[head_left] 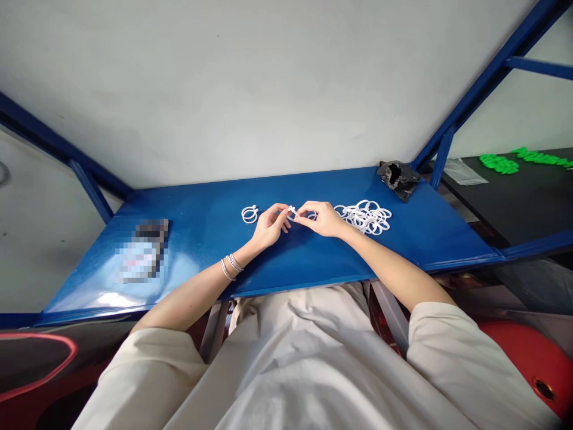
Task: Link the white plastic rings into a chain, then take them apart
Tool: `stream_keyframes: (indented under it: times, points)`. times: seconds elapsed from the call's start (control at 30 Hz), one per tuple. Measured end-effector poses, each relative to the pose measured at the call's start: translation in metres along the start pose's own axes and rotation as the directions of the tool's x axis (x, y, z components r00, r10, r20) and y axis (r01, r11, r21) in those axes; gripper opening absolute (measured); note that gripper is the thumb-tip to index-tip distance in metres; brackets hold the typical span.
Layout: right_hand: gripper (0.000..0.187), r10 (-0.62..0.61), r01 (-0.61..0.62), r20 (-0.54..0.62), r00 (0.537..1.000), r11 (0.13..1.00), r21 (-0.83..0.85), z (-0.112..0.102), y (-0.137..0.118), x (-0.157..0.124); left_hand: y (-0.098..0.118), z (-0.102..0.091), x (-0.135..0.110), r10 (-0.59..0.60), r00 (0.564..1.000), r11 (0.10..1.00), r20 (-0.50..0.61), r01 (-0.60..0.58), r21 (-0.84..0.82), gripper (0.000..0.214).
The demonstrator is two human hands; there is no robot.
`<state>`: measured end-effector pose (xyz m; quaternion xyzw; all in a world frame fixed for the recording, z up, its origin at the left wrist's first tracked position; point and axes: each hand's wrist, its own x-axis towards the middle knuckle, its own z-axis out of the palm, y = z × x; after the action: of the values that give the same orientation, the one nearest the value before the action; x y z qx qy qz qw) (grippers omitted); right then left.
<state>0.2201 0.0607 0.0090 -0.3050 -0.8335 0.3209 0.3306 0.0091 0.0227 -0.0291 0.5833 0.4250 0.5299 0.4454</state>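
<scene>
Between my two hands is a small white plastic ring (292, 211) with a knob on it, pinched from both sides above the blue table. My left hand (271, 225) has thumb and forefinger closed on its left side. From the right, my right hand (320, 218) grips it with thumb and fingertips. Just left of my left hand lie a couple of white rings (249, 214), overlapping. A loose pile of several white rings (367, 217) rests right of my right hand, partly behind the wrist. Another white ring shows partly behind my right fingers.
The blue table (201, 221) has a raised front edge close to my body. A crumpled black plastic bag (398, 178) lies at its back right corner. At the left is a blurred-out item (142, 251). Green pieces (499, 163) lie on a dark neighbouring table; blue frame posts flank mine.
</scene>
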Motion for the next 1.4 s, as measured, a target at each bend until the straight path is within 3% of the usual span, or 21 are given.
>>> stream_keyframes:
  times: [0.07,0.2,0.27,0.43,0.63,0.9,1.13,1.27,1.4]
  points:
    - [0.024,0.022,-0.022,0.005,1.000,0.999,0.049,0.001,0.001,-0.001,0.002,-0.002,-0.001,0.027,0.999,0.998,0.025,-0.028,0.053,0.056]
    - [0.029,0.069,-0.072,0.026,0.997,0.989,0.129,0.004,0.005,-0.001,0.006,-0.004,-0.005,0.099,0.967,0.982,0.234,-0.133,0.134,0.064]
    - [0.034,0.101,-0.107,0.048,0.994,0.983,0.152,0.005,0.006,0.000,0.007,-0.003,-0.006,0.155,0.946,0.957,0.286,-0.216,0.194,0.069]
    - [0.047,0.158,-0.163,0.048,0.986,0.978,0.128,0.005,0.005,0.001,0.006,-0.002,-0.006,0.194,0.940,0.919,0.282,-0.274,0.283,0.057]
    - [0.053,0.132,-0.132,0.053,0.990,0.991,-0.012,0.002,0.000,-0.001,0.008,-0.006,-0.005,0.213,0.926,0.888,0.311,-0.317,0.334,0.050]
    - [0.045,0.103,-0.089,0.195,0.975,0.993,-0.076,-0.001,-0.008,-0.003,0.007,-0.011,-0.003,0.208,0.916,0.864,0.343,-0.337,0.375,0.045]
    - [0.037,0.030,0.055,0.261,0.965,0.948,-0.313,0.009,-0.012,-0.008,0.007,-0.020,0.000,0.175,0.883,0.874,0.436,-0.343,0.343,0.030]
    - [0.039,0.045,0.070,0.275,0.960,0.916,-0.395,0.012,-0.014,-0.008,0.009,-0.024,0.002,0.168,0.867,0.869,0.470,-0.355,0.344,0.031]
    - [0.038,0.017,0.074,0.249,0.968,0.933,-0.351,0.010,-0.012,-0.006,0.011,-0.021,0.001,0.149,0.872,0.849,0.466,-0.354,0.391,0.034]
